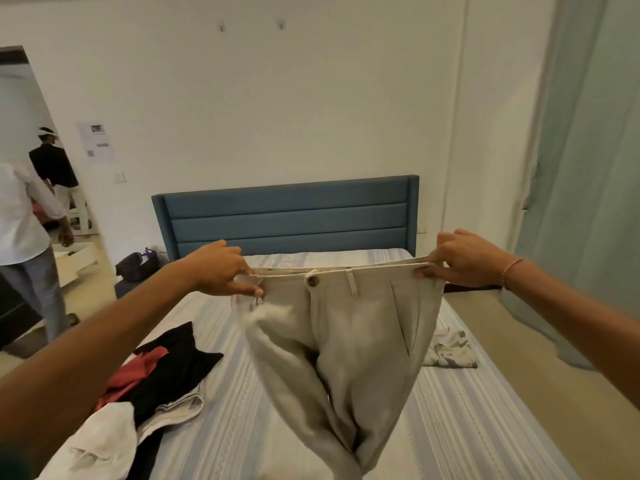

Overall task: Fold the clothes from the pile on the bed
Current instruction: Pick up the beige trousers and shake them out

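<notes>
1. While both hands hold the trousers (346,327) up over the bed (467,420), the waistband runs level from side to side and the legs hang straight down from it, so the long axis is vertical, top at the hands and hems lowest.
2. At the waistband's left end the left hand (221,268) has its fingers curled over the edge and pinches the cloth; it is grasping, not loose.
3. At the other end the right hand (460,258) pinches the opposite corner in the same way, a thread band showing on that wrist.
4. Both hands stand at about the same height and reach, so neither is plainly nearer the garment; each owns one corner.
5. With the button (313,281) and fly toward the camera, the front faces the person, and the two legs hang side by side, parting below the fly.
6. My judgement is that the next move turns on this: bringing one corner across to the other would lay leg on leg along the vertical axis, before the length is laid on the bed.
7. Below and to the left lies the pile (149,382) of dark, red and pale clothes, well apart from the hanging hems.
8. Another pale garment (450,351) lies on the bed's right side, just behind the trousers.
</notes>
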`<state>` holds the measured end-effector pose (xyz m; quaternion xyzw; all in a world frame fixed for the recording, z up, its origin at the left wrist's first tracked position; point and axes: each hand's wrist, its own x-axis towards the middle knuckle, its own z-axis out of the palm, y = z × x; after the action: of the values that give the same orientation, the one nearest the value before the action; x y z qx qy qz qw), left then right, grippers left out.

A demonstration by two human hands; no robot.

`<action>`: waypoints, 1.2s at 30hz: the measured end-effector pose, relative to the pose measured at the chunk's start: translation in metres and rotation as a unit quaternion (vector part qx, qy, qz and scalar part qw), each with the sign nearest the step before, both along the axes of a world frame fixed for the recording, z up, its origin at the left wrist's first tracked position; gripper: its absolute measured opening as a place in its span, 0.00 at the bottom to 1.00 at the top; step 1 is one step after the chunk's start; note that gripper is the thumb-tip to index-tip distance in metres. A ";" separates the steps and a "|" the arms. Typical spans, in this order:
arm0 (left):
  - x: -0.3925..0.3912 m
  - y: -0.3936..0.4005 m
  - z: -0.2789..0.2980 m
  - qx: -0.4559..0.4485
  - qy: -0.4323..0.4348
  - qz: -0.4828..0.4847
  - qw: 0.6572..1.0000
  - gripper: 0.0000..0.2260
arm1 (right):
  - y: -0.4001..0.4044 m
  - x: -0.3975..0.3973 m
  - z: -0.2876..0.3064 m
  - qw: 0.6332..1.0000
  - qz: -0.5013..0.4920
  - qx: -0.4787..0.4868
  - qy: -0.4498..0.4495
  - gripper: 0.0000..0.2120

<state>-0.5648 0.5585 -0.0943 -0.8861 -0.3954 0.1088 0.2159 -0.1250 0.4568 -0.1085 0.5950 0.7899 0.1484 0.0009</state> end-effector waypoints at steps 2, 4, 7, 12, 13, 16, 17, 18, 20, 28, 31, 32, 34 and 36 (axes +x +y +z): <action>-0.006 0.002 0.001 0.026 0.003 -0.003 1.000 0.41 | 0.003 0.013 -0.009 1.000 0.006 0.004 0.028 0.43; -0.004 0.001 0.001 0.038 -0.011 -0.004 0.999 0.37 | 0.006 0.021 -0.015 0.998 0.018 -0.004 0.058 0.38; -0.004 0.001 0.000 0.062 -0.084 -0.007 0.994 0.30 | 0.011 0.031 -0.019 0.998 0.001 0.024 0.050 0.27; -0.005 0.008 -0.003 0.203 -0.186 -0.102 0.956 0.24 | 0.011 0.033 -0.020 0.987 -0.013 0.123 0.102 0.17; -0.002 0.009 -0.002 0.224 -0.205 -0.106 0.947 0.22 | 0.012 0.030 -0.020 0.984 -0.022 0.127 0.120 0.19; 0.008 0.010 0.002 0.261 -0.227 -0.068 0.936 0.22 | 0.015 0.027 -0.018 0.984 -0.061 0.134 0.102 0.27; 0.010 0.012 0.002 0.277 -0.210 -0.054 0.936 0.25 | 0.015 0.025 -0.018 0.984 -0.075 0.132 0.089 0.28; 0.011 0.011 0.003 0.295 -0.190 -0.045 0.935 0.26 | 0.014 0.023 -0.017 0.984 -0.087 0.131 0.082 0.26; 0.013 0.010 0.004 0.311 -0.150 -0.018 0.938 0.23 | 0.013 0.018 -0.015 0.981 -0.106 0.132 0.091 0.20; 0.030 0.003 0.013 0.336 -0.298 -0.015 0.894 0.29 | 0.008 -0.002 -0.018 0.946 -0.146 0.130 0.258 0.15; 0.041 -0.001 0.024 0.346 -0.337 -0.057 0.874 0.25 | 0.005 -0.017 -0.021 0.939 -0.183 0.101 0.273 0.16; 0.045 -0.002 0.028 0.349 -0.340 -0.066 0.871 0.25 | 0.003 -0.024 -0.022 0.940 -0.196 0.090 0.265 0.17; 0.052 -0.003 0.034 0.353 -0.349 -0.076 0.865 0.24 | 0.000 -0.039 -0.024 0.940 -0.205 0.066 0.265 0.19; 0.058 -0.003 0.037 0.349 -0.356 -0.087 0.862 0.23 | -0.003 -0.061 -0.026 0.942 -0.178 0.053 0.279 0.25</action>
<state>-0.5066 0.5556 -0.0577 -0.7618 -0.3787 -0.3784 0.3647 -0.1857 0.4538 -0.1343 0.7428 0.6304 0.0156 -0.2247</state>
